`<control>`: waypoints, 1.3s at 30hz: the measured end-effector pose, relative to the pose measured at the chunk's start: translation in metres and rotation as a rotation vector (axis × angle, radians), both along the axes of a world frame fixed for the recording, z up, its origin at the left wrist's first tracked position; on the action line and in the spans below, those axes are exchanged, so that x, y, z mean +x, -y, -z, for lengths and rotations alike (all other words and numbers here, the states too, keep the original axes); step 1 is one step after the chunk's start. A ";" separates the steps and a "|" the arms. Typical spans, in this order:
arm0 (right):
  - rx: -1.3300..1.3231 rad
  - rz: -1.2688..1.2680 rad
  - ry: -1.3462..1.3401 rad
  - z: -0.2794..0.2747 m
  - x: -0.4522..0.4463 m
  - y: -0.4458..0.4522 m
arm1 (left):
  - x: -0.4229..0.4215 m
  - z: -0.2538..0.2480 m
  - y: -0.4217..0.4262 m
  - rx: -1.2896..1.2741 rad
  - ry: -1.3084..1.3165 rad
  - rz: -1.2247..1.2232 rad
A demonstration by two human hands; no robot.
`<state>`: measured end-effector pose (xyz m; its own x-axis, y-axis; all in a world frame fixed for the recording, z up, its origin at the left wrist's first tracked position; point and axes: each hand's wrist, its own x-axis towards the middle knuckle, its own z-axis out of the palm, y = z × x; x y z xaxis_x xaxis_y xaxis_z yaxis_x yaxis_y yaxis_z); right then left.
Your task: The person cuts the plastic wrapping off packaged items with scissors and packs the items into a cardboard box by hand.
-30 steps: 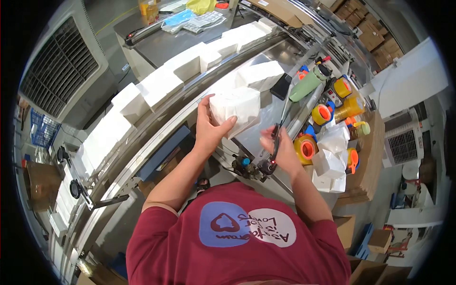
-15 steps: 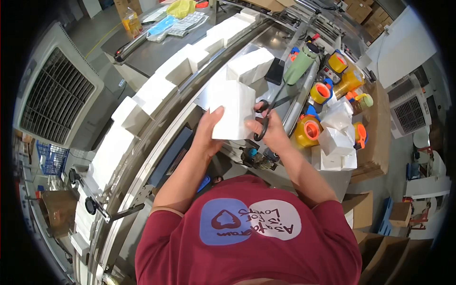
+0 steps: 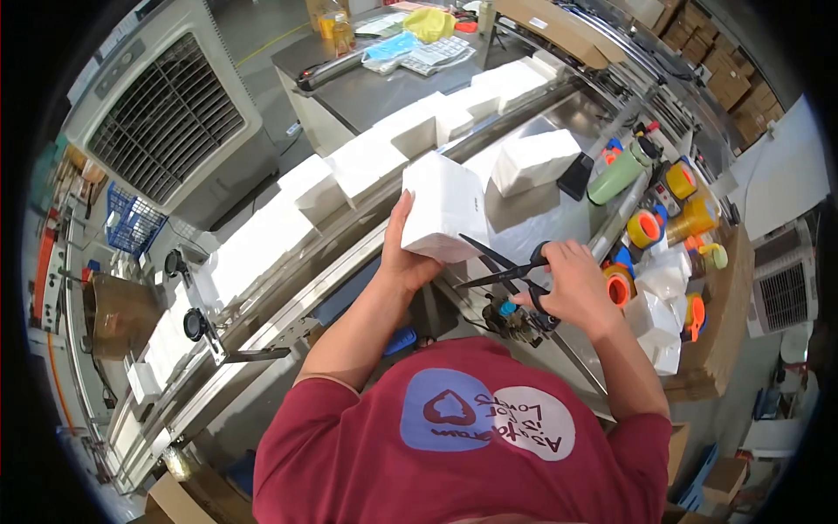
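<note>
One grey table (image 3: 371,96) behind, left fingers (image 3: 402,214) curled round one white block (image 3: 443,210), right fingers (image 3: 570,258) through one pair of scissors (image 3: 517,272)

Print's too tiny
Can't read the print (image 3: 477,205) on the white pack (image 3: 439,208); it hides some left fingers (image 3: 401,218) too. Maroon shirt (image 3: 471,485) gets cut off below.

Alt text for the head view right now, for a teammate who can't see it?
A person's right hand holds open black scissors close to a white block in the left hand. Another white block and a flat black object lie beyond, with a green bottle and orange-and-yellow tape rolls to the right.
</note>
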<state>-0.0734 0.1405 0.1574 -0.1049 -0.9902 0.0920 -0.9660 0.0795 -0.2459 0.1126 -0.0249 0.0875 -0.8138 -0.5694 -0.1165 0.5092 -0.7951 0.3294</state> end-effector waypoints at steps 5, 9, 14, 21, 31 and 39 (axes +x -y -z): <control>-0.123 -0.004 -0.098 -0.004 0.002 0.012 | -0.001 -0.009 -0.001 -0.003 -0.033 0.043; -0.212 -0.081 -0.163 -0.004 -0.003 0.019 | -0.002 -0.008 -0.001 0.033 -0.013 0.078; -0.291 -0.167 -0.225 -0.006 -0.013 0.024 | -0.007 -0.006 -0.002 0.093 0.004 0.105; -0.355 -0.248 -0.220 -0.004 -0.023 0.026 | -0.013 0.000 -0.003 0.070 0.001 0.147; -0.065 -0.286 -0.015 0.013 -0.034 0.013 | -0.013 0.009 0.000 -0.078 0.121 0.026; -0.016 -0.313 0.003 0.015 -0.037 0.013 | -0.015 0.017 0.003 -0.091 0.112 -0.014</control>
<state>-0.1099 0.1278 0.1425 0.2042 -0.9730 0.1077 -0.9424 -0.2252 -0.2474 0.0973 -0.0278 0.0709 -0.7904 -0.5930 -0.1539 0.4759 -0.7525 0.4553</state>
